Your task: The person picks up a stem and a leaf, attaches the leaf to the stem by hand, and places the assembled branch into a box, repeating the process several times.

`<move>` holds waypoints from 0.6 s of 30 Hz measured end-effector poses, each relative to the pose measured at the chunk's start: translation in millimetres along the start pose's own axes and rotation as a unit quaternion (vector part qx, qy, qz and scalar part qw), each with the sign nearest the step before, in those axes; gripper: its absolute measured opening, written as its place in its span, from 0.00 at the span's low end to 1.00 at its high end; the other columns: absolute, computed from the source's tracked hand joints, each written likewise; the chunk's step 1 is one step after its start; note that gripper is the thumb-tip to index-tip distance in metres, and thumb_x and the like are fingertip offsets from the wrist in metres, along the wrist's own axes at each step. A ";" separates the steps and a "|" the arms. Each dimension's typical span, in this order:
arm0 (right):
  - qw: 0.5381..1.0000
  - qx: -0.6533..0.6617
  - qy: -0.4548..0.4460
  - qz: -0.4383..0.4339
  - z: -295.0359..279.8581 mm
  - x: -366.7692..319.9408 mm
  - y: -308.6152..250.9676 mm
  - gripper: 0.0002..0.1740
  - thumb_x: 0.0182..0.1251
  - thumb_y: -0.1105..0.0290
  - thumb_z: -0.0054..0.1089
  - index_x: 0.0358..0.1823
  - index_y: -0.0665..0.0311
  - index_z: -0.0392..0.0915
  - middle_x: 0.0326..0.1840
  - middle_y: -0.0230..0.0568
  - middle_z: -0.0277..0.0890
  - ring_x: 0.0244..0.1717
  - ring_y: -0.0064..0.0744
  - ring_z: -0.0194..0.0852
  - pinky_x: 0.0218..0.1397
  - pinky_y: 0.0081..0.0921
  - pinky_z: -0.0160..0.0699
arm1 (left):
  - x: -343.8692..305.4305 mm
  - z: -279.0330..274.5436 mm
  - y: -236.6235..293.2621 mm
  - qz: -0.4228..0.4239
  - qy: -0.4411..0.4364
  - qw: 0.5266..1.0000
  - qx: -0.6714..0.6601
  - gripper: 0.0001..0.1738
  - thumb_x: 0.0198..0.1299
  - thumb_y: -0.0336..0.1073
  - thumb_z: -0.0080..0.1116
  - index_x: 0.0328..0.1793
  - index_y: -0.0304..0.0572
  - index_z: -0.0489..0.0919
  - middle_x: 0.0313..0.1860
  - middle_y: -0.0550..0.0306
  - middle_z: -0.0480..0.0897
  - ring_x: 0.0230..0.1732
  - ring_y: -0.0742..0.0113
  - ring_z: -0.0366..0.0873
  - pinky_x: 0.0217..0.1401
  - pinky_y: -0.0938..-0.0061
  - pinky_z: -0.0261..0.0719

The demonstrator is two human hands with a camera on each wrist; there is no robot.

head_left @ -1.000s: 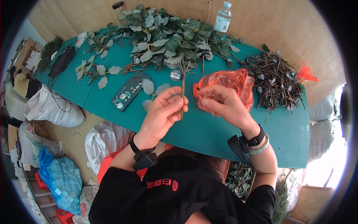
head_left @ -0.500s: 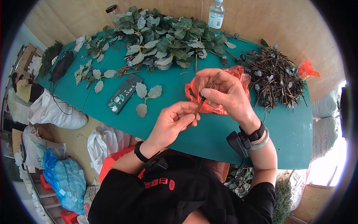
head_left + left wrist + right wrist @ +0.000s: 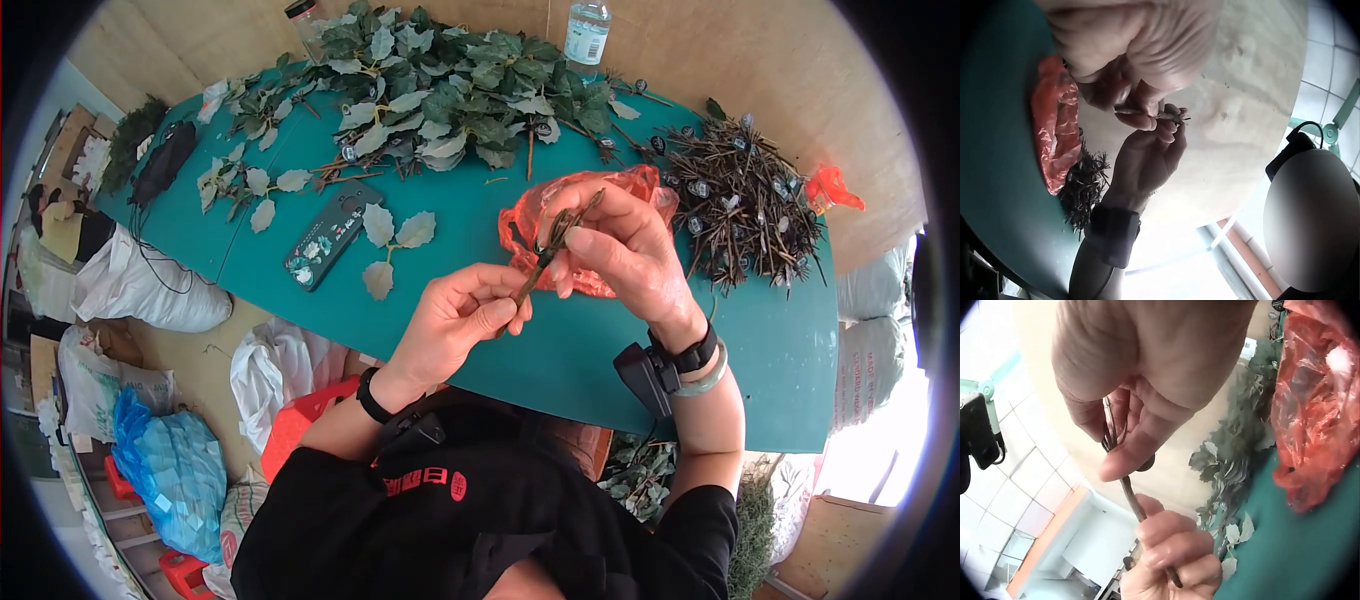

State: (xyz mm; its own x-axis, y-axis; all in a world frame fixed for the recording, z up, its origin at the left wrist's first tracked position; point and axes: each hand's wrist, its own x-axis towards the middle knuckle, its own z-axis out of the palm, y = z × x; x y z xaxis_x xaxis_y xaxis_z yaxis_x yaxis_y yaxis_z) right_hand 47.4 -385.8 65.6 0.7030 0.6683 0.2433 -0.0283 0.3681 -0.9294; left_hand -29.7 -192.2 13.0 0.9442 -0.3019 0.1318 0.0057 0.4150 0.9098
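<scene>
A brown branched stem (image 3: 1132, 497) slants between both hands above the green table (image 3: 480, 365). Its lower part is gripped by my left hand (image 3: 455, 325), the thumb pressing it against curled fingers. My right hand (image 3: 635, 255) pinches the forked upper end, where thin twigs (image 3: 572, 222) stick out past the fingertips. A dark round piece shows behind the thumb in the right wrist view, mostly hidden by the fingers. Behind the right hand lies a crumpled red plastic bag (image 3: 1316, 406). A small three-leaf sprig (image 3: 412, 230) lies left of the hands.
Green leaf sprigs (image 3: 450, 100) are heaped along the back of the table, near a water bottle (image 3: 587, 42). Bare stems with round tags form a pile (image 3: 740, 225) at the right. A phone (image 3: 330, 240) lies left of centre; sacks (image 3: 150, 285) stand on the floor.
The stem has gone from upright to slanted, its top leaning right. My right hand has come from beside the red bag onto the twigs; my left hand has moved slightly right and down.
</scene>
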 end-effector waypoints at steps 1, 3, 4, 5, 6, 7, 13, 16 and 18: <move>1.000 0.000 -0.001 0.001 0.9 0.4 0.9 0.11 0.68 0.77 0.50 0.50 0.69 0.70 0.40 0.37 0.74 0.31 0.22 0.76 0.33 0.17 0.77 | -0.7 -0.6 0.0 0.002 0.002 1.000 0.000 0.13 0.65 0.33 0.55 0.53 0.37 0.74 0.35 0.59 0.78 0.32 0.76 0.72 0.28 0.86 0.64; 1.000 0.011 0.022 -0.001 2.6 0.9 2.6 0.07 0.67 0.77 0.50 0.46 0.68 0.70 0.40 0.38 0.75 0.29 0.23 0.76 0.31 0.18 0.77 | -1.8 -0.3 0.0 -0.002 0.006 1.000 -0.007 0.13 0.65 0.33 0.55 0.53 0.37 0.74 0.35 0.59 0.79 0.32 0.76 0.72 0.28 0.86 0.64; 0.999 0.016 0.034 -0.002 3.5 1.0 3.1 0.06 0.67 0.78 0.50 0.44 0.67 0.70 0.39 0.39 0.76 0.28 0.23 0.76 0.30 0.18 0.77 | -2.1 0.4 0.0 -0.007 0.009 1.000 -0.014 0.13 0.65 0.33 0.55 0.53 0.37 0.74 0.35 0.59 0.79 0.32 0.76 0.72 0.28 0.86 0.64; 0.999 0.016 0.034 -0.001 5.2 0.9 3.6 0.06 0.67 0.78 0.50 0.44 0.67 0.70 0.39 0.39 0.76 0.28 0.23 0.76 0.30 0.18 0.77 | -2.4 1.0 -0.1 -0.012 0.012 1.000 -0.020 0.13 0.65 0.33 0.55 0.53 0.37 0.74 0.35 0.59 0.79 0.32 0.76 0.72 0.28 0.86 0.64; 0.998 0.018 0.057 0.001 7.6 0.7 4.3 0.04 0.66 0.77 0.50 0.41 0.67 0.69 0.38 0.41 0.75 0.27 0.23 0.75 0.28 0.18 0.76 | -2.6 1.6 -0.2 -0.012 0.013 1.000 -0.021 0.13 0.65 0.33 0.55 0.53 0.37 0.74 0.35 0.59 0.79 0.32 0.76 0.72 0.28 0.86 0.64; 0.997 0.020 0.080 0.003 9.9 0.5 4.8 0.03 0.64 0.77 0.50 0.39 0.66 0.69 0.37 0.42 0.75 0.25 0.24 0.74 0.26 0.18 0.75 | -2.8 2.3 -0.5 -0.014 0.012 1.000 -0.021 0.13 0.65 0.33 0.55 0.53 0.37 0.74 0.35 0.59 0.79 0.32 0.76 0.72 0.28 0.86 0.64; 0.996 0.010 0.089 0.008 10.7 -0.3 3.4 0.01 0.62 0.78 0.50 0.35 0.65 0.69 0.33 0.42 0.74 0.20 0.21 0.69 0.21 0.14 0.70 | -6.3 5.2 -2.9 -0.036 0.017 0.999 -0.009 0.12 0.65 0.31 0.54 0.54 0.37 0.75 0.37 0.58 0.80 0.34 0.76 0.75 0.29 0.86 0.67; 0.997 -0.011 0.066 0.024 10.0 -2.4 0.2 0.02 0.62 0.80 0.53 0.35 0.66 0.71 0.32 0.37 0.76 0.23 0.18 0.72 0.24 0.15 0.71 | -12.4 6.1 0.4 -0.038 0.028 0.998 0.036 0.11 0.64 0.30 0.55 0.52 0.37 0.76 0.39 0.57 0.81 0.35 0.74 0.77 0.31 0.84 0.69; 0.997 -0.033 0.060 0.034 12.1 -5.0 -3.0 0.03 0.61 0.80 0.53 0.34 0.66 0.71 0.31 0.35 0.75 0.23 0.18 0.71 0.24 0.14 0.70 | -12.5 0.1 4.3 -0.040 0.030 0.997 0.057 0.11 0.63 0.29 0.55 0.51 0.36 0.77 0.39 0.56 0.81 0.36 0.73 0.78 0.32 0.83 0.71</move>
State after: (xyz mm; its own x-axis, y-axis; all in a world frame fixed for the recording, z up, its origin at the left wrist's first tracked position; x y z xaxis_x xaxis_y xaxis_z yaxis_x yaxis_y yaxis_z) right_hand 35.3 -382.5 70.5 0.7812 0.6063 0.1484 -0.0337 0.2783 -0.9599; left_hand -41.5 -186.7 15.4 0.9605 -0.2759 0.0367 0.0467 0.2897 0.9560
